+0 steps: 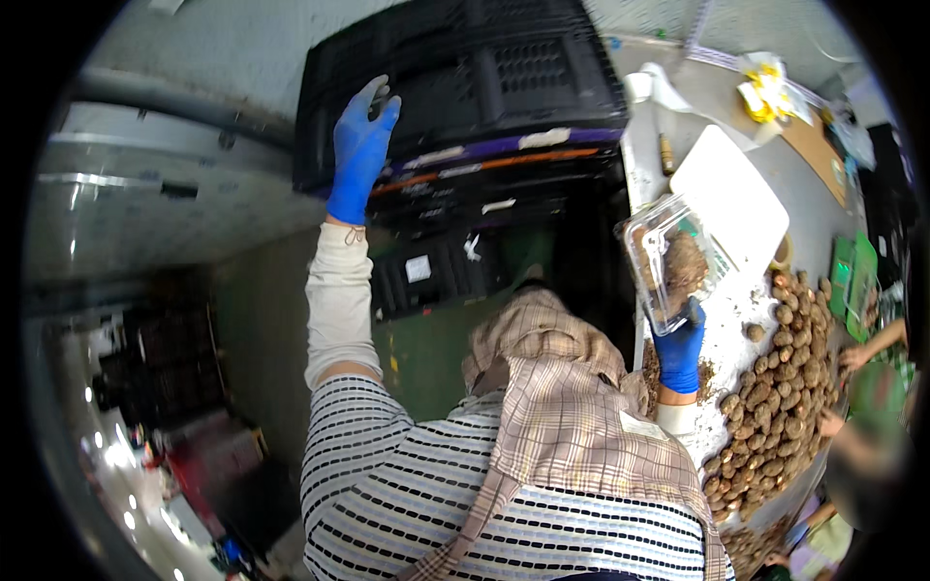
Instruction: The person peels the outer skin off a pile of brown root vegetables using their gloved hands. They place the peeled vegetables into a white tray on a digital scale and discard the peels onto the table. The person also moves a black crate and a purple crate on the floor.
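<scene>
My left hand [363, 141], in a blue glove, reaches up to the black plastic crate [465, 80] on top of a stack, its fingers apart over the crate's edge; it appears to hold nothing. In my right hand [680, 348], also blue-gloved, is a clear plastic container [672, 261] with brown tubers in it, held over the table's near edge. A white cutting board [730, 192] lies just beyond the container. Further right and below, a large heap of brown taro-like tubers [781, 392] covers part of the metal table.
More black crates [436, 276] are stacked under the top one. On the table are a brown-handled tool [665, 154], a tape roll [782, 251], a yellow-and-white plastic bag [766, 94] and a green scale [843, 272]. Co-workers' hands [857, 357] are across the heap.
</scene>
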{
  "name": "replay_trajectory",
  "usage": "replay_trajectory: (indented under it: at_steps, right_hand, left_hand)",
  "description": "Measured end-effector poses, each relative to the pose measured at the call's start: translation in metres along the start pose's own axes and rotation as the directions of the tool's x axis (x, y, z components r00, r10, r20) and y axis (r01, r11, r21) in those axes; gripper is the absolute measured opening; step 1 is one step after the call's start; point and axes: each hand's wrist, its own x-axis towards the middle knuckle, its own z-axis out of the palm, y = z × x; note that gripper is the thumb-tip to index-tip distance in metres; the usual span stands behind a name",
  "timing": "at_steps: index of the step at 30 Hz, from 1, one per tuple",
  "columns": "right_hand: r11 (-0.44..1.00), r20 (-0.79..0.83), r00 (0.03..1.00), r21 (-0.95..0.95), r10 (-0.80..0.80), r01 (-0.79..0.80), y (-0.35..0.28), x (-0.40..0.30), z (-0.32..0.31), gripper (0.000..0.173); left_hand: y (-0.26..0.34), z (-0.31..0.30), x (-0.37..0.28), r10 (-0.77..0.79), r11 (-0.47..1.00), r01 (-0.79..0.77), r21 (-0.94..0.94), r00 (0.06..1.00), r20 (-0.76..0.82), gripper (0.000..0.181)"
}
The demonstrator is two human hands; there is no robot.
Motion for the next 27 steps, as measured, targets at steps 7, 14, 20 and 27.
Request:
replay_trajectory:
  at_steps: [7, 14, 20, 27]
  right_hand:
    - [0.927, -0.011, 0.935, -0.133, -0.356, 0.351, 0.01, -0.032, 0.002, 0.02]
    - [0.808, -0.338, 0.779, 0.083, -0.527, 0.583, 0.027, -0.062, -0.032, 0.045]
    - [0.7, -0.404, 0.598, -0.173, -0.692, 0.693, 0.018, -0.072, -0.077, 0.033]
    - [0.62, -0.565, 0.429, -0.196, -0.705, 0.76, -0.024, -0.078, -0.107, 0.035]
  left_hand:
    - [-0.06, 0.068, 0.134, 0.263, 0.819, -0.449, 0.358, 0.847, 0.462, 0.056]
    - [-0.063, 0.075, 0.142, 0.322, 0.542, -0.629, 0.558, 0.768, 0.553, 0.06]
    - [-0.031, 0.057, 0.148, 0.363, 0.496, -0.677, 0.544, 0.731, 0.578, 0.048]
    - [0.069, -0.039, 0.13, 0.135, 0.949, -0.281, 0.143, 0.772, 0.621, 0.024]
